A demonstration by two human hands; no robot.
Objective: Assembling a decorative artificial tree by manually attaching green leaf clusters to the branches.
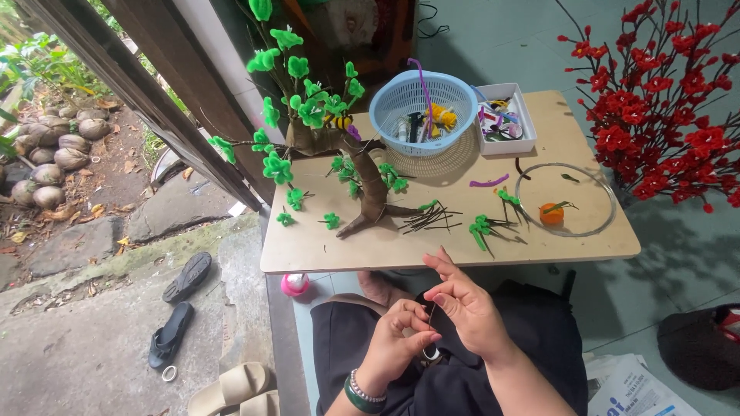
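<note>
Over my lap, my left hand (397, 335) and my right hand (462, 304) meet below the table's front edge. Together they pinch a thin dark wire stem (432, 314) that runs between the fingertips. Under my left fingers sits a small round spool (430, 355), partly hidden. A green bangle and a bead bracelet circle my left wrist. On the low wooden table (308, 250) stands a craft tree (368, 185) with a brown wrapped trunk and green pipe-cleaner leaves. Loose dark wires (428, 218) and green leaf sprigs (486, 227) lie near the front edge.
A blue plastic basket (422, 112) and a white tray (505, 119) of craft bits stand at the table's back. A clear round lid (566, 199) holds a small orange piece. Red artificial blossoms (663, 100) rise at right. Sandals (179, 308) lie on the concrete at left.
</note>
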